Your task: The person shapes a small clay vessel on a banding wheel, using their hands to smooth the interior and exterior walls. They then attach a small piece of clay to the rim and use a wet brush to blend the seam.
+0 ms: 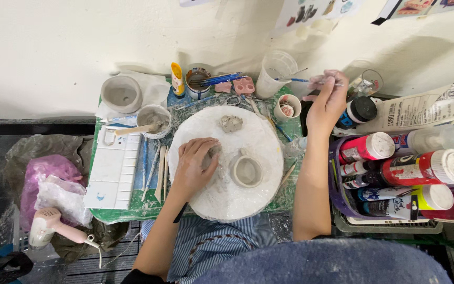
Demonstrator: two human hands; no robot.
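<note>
My left hand (198,164) rests on the round white turntable (261,131), its fingers curled over a lump of grey clay (214,153). Just right of it stands a small grey clay cup (247,171). A second small clay lump (231,123) lies at the far side of the turntable. My right hand (327,102) is raised to the far right and pinches a thin blue-handled brush (295,80), whose tip points toward a clear plastic cup (274,72).
A white paint palette (114,171) and several wooden tools (156,165) lie at left. Clay bowls (123,93), a brush cup (197,81) and a small pot (288,107) stand at the back. A basket of paint bottles (405,179) fills the right. A pink hair dryer (48,226) lies on the floor.
</note>
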